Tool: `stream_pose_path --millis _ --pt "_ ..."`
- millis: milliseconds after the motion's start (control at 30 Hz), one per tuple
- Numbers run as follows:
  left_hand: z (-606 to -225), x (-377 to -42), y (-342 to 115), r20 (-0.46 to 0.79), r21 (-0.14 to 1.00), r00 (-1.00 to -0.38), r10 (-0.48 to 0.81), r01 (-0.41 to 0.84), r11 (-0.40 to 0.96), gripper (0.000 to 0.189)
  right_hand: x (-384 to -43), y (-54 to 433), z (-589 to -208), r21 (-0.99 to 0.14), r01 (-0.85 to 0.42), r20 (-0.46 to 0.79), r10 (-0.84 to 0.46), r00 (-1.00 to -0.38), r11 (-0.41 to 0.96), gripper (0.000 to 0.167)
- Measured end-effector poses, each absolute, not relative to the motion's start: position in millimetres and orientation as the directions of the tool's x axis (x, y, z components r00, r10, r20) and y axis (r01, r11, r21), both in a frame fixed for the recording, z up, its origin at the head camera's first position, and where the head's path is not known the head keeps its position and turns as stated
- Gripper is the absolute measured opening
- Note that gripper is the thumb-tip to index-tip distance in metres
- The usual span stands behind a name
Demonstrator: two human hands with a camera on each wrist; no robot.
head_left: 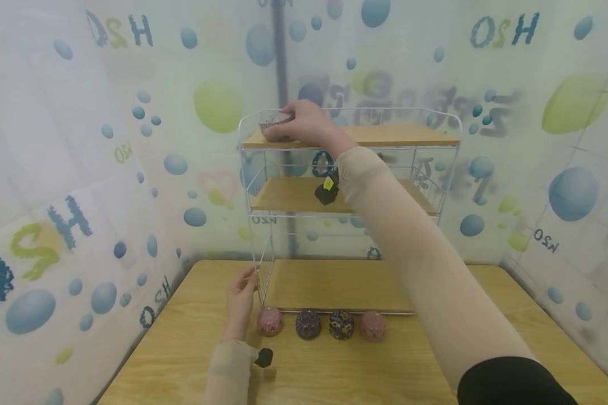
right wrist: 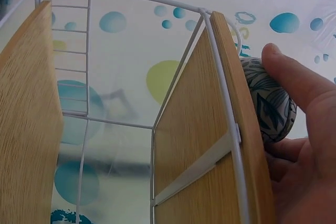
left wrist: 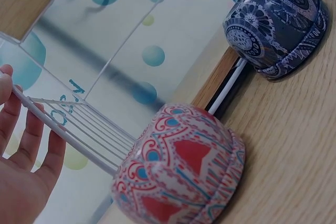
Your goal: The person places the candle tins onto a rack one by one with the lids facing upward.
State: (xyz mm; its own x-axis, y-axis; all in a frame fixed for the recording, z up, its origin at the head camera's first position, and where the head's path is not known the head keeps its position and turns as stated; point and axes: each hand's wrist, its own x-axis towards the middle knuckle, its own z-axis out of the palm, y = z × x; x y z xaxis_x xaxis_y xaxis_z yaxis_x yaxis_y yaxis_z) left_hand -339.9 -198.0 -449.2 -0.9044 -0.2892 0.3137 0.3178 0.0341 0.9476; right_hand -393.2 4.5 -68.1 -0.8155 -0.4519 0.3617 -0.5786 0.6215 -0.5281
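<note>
At the left end of the top shelf, my right hand [head_left: 304,124] grips a round patterned tin [head_left: 277,125]. In the right wrist view, thumb and fingers hold this white tin with dark leaf shapes [right wrist: 268,98] just above the board. My left hand [head_left: 241,289] holds the lower left side of the white wire rack [head_left: 253,247], its fingers behind the wire in the left wrist view. Along the rack's front stand a pink-red tin [head_left: 270,321], a dark blue-purple tin [head_left: 308,324], a black-and-yellow tin [head_left: 342,324] and another pink tin [head_left: 373,326].
The rack has a wooden top shelf [head_left: 395,135], a middle shelf [head_left: 284,194] and a bottom board [head_left: 334,281]. It stands on a wooden table [head_left: 182,337]. A curtain with blue and green dots [head_left: 174,163] surrounds the table at the back and sides.
</note>
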Motion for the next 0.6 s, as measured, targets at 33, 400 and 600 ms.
stream_pose_path --millis 33,400,600 --pt "-448.9 -340.2 -198.1 0.316 0.947 -0.903 -0.290 0.320 0.035 0.031 -394.0 3.3 -68.6 -0.521 -0.585 0.368 -0.455 -0.811 0.621 0.070" --pt "-445.1 -338.0 -197.8 0.311 0.948 -0.906 -0.287 0.317 0.028 0.030 -397.2 -0.9 -68.9 -0.494 -0.557 0.337 -0.443 -0.831 0.668 0.064" --pt "-446.4 -338.1 -198.9 0.313 0.947 -0.907 -0.282 0.319 0.023 0.030 -394.1 -3.0 -68.6 -0.494 -0.539 0.318 -0.435 -0.842 0.682 0.072"
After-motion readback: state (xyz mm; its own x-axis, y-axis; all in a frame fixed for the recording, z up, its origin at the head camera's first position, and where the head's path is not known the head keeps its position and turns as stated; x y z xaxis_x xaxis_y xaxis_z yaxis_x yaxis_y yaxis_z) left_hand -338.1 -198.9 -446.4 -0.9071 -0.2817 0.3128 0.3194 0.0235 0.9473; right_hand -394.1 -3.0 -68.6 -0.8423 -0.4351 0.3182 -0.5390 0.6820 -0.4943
